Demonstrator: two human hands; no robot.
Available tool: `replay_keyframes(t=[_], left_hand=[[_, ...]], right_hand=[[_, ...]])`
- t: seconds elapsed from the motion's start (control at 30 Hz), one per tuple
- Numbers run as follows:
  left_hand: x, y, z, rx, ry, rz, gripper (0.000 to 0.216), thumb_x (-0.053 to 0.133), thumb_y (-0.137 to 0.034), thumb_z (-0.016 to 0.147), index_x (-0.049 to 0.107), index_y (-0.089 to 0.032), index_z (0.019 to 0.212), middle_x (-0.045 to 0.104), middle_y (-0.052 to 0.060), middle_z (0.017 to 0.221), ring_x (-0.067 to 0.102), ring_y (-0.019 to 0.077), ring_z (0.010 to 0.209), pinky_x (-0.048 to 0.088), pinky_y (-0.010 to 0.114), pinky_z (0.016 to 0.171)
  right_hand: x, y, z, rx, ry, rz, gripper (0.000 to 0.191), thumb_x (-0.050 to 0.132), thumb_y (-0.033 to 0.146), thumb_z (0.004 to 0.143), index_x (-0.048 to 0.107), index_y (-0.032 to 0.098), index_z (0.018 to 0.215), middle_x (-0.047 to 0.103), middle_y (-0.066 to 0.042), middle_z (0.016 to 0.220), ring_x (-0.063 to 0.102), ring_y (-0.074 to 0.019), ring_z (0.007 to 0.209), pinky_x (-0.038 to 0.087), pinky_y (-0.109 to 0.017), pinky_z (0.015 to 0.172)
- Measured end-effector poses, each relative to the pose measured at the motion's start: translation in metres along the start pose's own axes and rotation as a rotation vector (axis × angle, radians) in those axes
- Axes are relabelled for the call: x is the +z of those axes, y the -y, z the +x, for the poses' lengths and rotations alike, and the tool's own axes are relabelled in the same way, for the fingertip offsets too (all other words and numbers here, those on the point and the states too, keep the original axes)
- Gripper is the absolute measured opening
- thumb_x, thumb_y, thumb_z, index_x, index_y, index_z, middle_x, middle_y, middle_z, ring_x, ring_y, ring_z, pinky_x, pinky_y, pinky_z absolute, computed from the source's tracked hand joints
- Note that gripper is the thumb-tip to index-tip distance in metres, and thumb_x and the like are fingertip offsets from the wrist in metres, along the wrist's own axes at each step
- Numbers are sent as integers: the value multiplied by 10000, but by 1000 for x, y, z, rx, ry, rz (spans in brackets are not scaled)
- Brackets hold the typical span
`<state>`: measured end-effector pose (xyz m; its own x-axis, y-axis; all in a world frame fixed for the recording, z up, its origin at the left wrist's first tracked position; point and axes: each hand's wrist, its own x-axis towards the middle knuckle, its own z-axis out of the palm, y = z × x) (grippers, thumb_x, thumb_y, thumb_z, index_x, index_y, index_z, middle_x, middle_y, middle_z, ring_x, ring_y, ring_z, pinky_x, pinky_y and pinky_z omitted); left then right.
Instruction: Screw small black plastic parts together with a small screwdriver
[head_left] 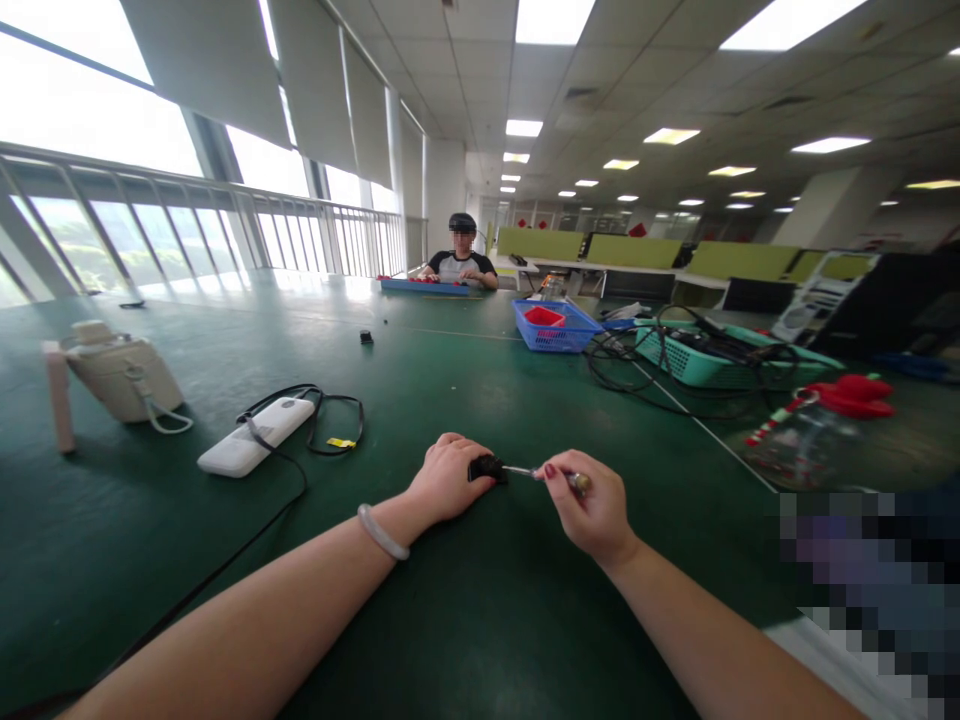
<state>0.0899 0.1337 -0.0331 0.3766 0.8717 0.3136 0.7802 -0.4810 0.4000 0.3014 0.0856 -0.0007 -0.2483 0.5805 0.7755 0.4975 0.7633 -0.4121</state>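
Black part point(487, 468), tabletop's far edge point(330, 284) and basket point(556, 338) well away

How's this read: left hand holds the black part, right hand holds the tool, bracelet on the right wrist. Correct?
Wrong wrist: the head view shows the bracelet on the left wrist. Left hand holds the black part, right hand holds the tool.

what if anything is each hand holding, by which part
Right hand: a screwdriver-like tool, by its handle. Left hand: a small black object, by its left side.
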Motion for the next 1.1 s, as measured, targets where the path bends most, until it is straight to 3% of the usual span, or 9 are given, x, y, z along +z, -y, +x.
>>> replay_keyframes(t=[0.23,0.57,0.73,0.87,1.1], left_hand=[[2,2,1,11,-1,-4,365,677,-405,789,681,-261,1125,696,5,1163,500,282,1178,386,404,1039],[5,7,3,33,22,21,414,665,-398,799,657,-251,1186,663,12,1237,481,286,1204,364,418,1069],[5,7,3,16,29,14,437,664,-377,790,642,-242,1205,659,19,1240,472,293,1211,372,427,1064],[5,6,2,9,38,6,426,647,-346,797,633,-253,1212,642,17,1265,450,294,1239,368,437,1070],[4,4,2,-7,50,-1,399,615,-303,830,613,-266,1227,625,7,1282,433,279,1253,350,443,1088]], right_hand=[[2,3,1,-158,135,50,133,490,130,802,595,187,743,572,-19,663,522,-161,617,418,-303,607],[2,5,3,-303,214,-79,109,508,117,770,603,168,787,579,-39,699,491,-171,659,398,-319,646],[5,22,7,-475,478,-354,86,529,156,792,610,172,768,574,-29,688,455,-166,641,361,-325,650],[11,36,8,-478,694,-487,70,577,239,808,623,186,805,616,-36,786,495,-175,705,344,-327,679],[14,33,7,-464,760,-479,190,550,355,896,623,209,800,639,-25,786,524,-169,699,308,-320,667]])
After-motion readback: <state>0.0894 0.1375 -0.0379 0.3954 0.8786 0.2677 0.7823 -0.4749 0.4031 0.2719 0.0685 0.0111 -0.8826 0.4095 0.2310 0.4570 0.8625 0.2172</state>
